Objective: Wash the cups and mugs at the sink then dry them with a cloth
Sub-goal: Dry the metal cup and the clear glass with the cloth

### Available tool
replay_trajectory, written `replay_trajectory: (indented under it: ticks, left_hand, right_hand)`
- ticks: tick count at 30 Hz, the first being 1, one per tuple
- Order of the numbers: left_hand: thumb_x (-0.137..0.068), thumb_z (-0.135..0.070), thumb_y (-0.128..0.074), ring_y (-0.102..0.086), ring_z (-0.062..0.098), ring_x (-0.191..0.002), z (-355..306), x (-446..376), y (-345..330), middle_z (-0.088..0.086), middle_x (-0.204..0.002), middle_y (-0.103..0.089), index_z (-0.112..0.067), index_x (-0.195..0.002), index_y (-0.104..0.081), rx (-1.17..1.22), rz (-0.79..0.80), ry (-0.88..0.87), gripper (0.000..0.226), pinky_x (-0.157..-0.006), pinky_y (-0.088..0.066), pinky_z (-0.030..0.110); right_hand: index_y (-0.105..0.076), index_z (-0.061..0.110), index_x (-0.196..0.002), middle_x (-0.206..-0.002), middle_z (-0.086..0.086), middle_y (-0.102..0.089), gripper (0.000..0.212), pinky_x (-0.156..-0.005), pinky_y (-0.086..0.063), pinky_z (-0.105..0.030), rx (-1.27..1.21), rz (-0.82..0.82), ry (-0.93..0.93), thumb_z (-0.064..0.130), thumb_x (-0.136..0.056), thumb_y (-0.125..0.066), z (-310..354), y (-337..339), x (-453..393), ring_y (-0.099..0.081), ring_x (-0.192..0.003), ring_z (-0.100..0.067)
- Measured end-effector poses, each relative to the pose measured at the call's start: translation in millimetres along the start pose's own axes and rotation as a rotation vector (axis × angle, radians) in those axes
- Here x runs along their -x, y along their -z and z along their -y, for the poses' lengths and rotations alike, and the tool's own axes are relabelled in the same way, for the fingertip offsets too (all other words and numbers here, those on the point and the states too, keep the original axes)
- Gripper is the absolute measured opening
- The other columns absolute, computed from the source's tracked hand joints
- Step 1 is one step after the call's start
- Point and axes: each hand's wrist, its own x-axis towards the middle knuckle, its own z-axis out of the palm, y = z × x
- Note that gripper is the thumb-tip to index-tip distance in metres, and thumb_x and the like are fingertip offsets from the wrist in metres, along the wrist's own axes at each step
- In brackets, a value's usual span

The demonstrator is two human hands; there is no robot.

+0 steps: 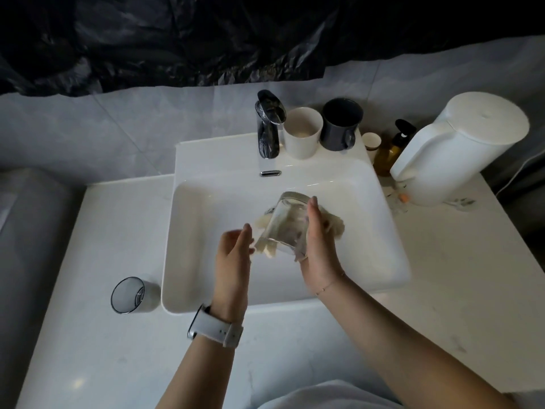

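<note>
Centre of frame, over the white rectangular ceramic sink (383, 276): right hand (320, 246) is gripping a clear cylindrical drinking glass (287, 224), tilted, with a cream crumpled cloth (267, 246) bunched around it. Left hand (234, 252) is hovering just beside the cloth, fingers relaxed, holding nothing. Drying step, by my judgement. To do it well: left grip should be taking the cloth and working round the rim while the right is turning the glass (wet glass, likely slippery). Grey tumbler (128, 295) is waiting on the desk (88, 335), lower left.

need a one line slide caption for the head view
Over the sink, the right hand holds a clear glass against a cloth; the left hand hovers beside it.
</note>
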Motion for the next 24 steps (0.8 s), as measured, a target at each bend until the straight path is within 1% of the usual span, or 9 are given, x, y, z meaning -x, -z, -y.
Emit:
replay_trajectory:
  ticks: [3, 5, 8, 11, 13, 15, 16, 20, 24]
  left_hand:
    - [-0.097, -0.049, -0.047, -0.063, 0.014, -0.086, -2, 19, 5, -0.002, -0.093, -0.072, -0.016, -0.092, -0.066, 0.237, 0.291, 0.265, 0.039, -0.078, -0.042, 0.03]
    - [-0.098, -0.052, -0.041, -0.069, 0.011, -0.09, -6, 20, -3, -0.001, -0.098, -0.075, -0.017, -0.084, -0.07, 0.409, 0.397, 0.368, 0.047, -0.083, -0.043, 0.03]
    - [-0.104, -0.035, -0.037, -0.071, 0.011, -0.068, -7, 10, -17, 0.004, -0.08, -0.074, -0.015, -0.074, -0.058, 0.609, 0.277, 0.345, 0.041, -0.07, -0.048, 0.026]
    - [-0.106, -0.026, -0.037, -0.061, 0.013, -0.053, -7, -3, -14, 0.006, -0.069, -0.063, -0.015, -0.075, -0.049, 0.634, 0.209, 0.23, 0.035, -0.059, -0.047, 0.024]
    - [-0.106, -0.023, -0.035, -0.056, 0.014, -0.055, -3, -3, -13, 0.005, -0.066, -0.059, -0.015, -0.075, -0.052, 0.576, 0.227, 0.207, 0.036, -0.064, -0.039, 0.026]
    - [-0.106, -0.02, -0.035, -0.052, 0.014, -0.061, 0, 0, -18, 0.003, -0.068, -0.06, -0.014, -0.079, -0.057, 0.548, 0.262, 0.186, 0.035, -0.064, -0.037, 0.026]
    - [-0.106, -0.019, -0.035, -0.053, 0.013, -0.059, 0, 3, -20, 0.001, -0.065, -0.061, -0.015, -0.078, -0.057, 0.539, 0.26, 0.184, 0.036, -0.062, -0.038, 0.025]
    - [-0.106, -0.022, -0.035, -0.057, 0.01, -0.047, -4, 2, -17, -0.002, -0.054, -0.06, -0.018, -0.072, -0.046, 0.58, 0.216, 0.208, 0.036, -0.07, -0.038, 0.027]
    - [-0.105, -0.024, -0.038, -0.053, 0.012, -0.049, -1, -6, -7, -0.001, -0.054, -0.055, -0.019, -0.068, -0.045, 0.597, 0.188, 0.238, 0.038, -0.066, -0.036, 0.028]
  right_hand:
    - [-0.058, 0.031, -0.11, -0.106, 0.006, -0.067, 0.026, -0.091, -0.049, -0.03, 0.172, -0.028, 0.294, 0.047, -0.09, -0.058, 3, 3, 3, -0.063, -0.105, -0.013]
    - [-0.055, 0.026, -0.117, -0.096, 0.013, -0.068, 0.02, -0.073, -0.054, -0.024, 0.164, 0.076, 0.379, 0.028, -0.097, -0.053, 4, 0, 13, -0.067, -0.087, -0.006]
    - [-0.055, 0.031, -0.122, -0.095, 0.021, -0.064, 0.027, -0.069, -0.046, -0.015, 0.252, 0.186, 0.461, 0.025, -0.096, -0.055, -5, 4, 24, -0.059, -0.076, 0.001]
    - [-0.059, 0.03, -0.101, -0.077, 0.015, -0.052, 0.015, -0.054, -0.04, -0.021, 0.364, 0.231, 0.455, 0.039, -0.092, -0.052, -10, 17, 34, -0.044, -0.061, 0.0]
    - [-0.061, 0.026, -0.107, -0.099, 0.007, -0.06, 0.024, -0.072, -0.049, -0.025, 0.511, 0.333, 0.584, 0.039, -0.093, -0.047, -3, 21, 40, -0.057, -0.09, -0.004]
    - [-0.051, 0.019, -0.135, -0.134, 0.007, -0.054, 0.039, -0.104, -0.042, -0.031, 0.667, 0.414, 0.697, 0.031, -0.099, -0.042, 2, 19, 31, -0.049, -0.127, -0.011]
    - [-0.048, 0.021, -0.138, -0.138, 0.008, -0.053, 0.041, -0.109, -0.038, -0.038, 0.704, 0.399, 0.664, 0.035, -0.099, -0.041, 5, 18, 20, -0.046, -0.131, -0.01]
    - [-0.047, 0.048, -0.126, -0.128, 0.033, -0.052, 0.031, -0.111, -0.037, -0.041, 0.688, 0.38, 0.374, 0.05, -0.095, -0.039, 1, 31, 8, -0.045, -0.127, 0.004]
    - [-0.045, 0.035, -0.132, -0.118, 0.025, -0.055, 0.035, -0.093, -0.04, -0.016, 0.728, 0.463, 0.436, 0.041, -0.098, -0.04, -12, 35, 35, -0.052, -0.112, 0.005]
